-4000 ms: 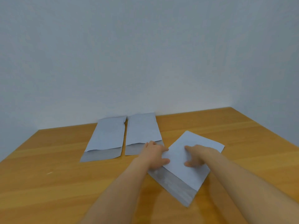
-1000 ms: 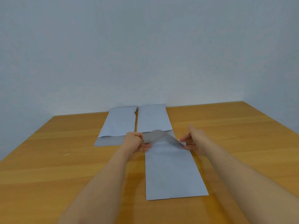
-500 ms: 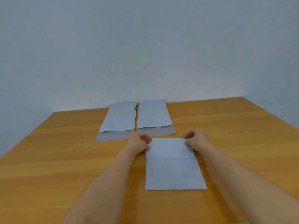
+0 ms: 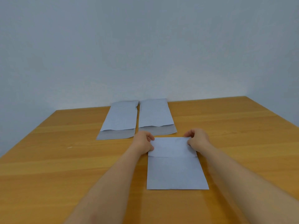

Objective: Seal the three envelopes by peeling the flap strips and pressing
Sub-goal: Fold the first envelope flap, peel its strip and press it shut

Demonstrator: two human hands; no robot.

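Item: left hand (image 4: 143, 142) and right hand (image 4: 198, 139), each grip pinched together on one far corner of the folded flap (image 4: 172, 147) of the near envelope (image 4: 177, 172).

Location: envelope flat on the wooden surface (image 4: 48, 167), directly before us, flap turned down over the body.

Handling, as we judge it: we keep both corners square to the side edges, then run the fingers inward along the fold and across the flap with even pressure, so no bubble or skew sets in.

Also held: left far envelope (image 4: 120, 117) and right far envelope (image 4: 154, 113), side by side near the wall (image 4: 145, 46), flaps open, unsealed.
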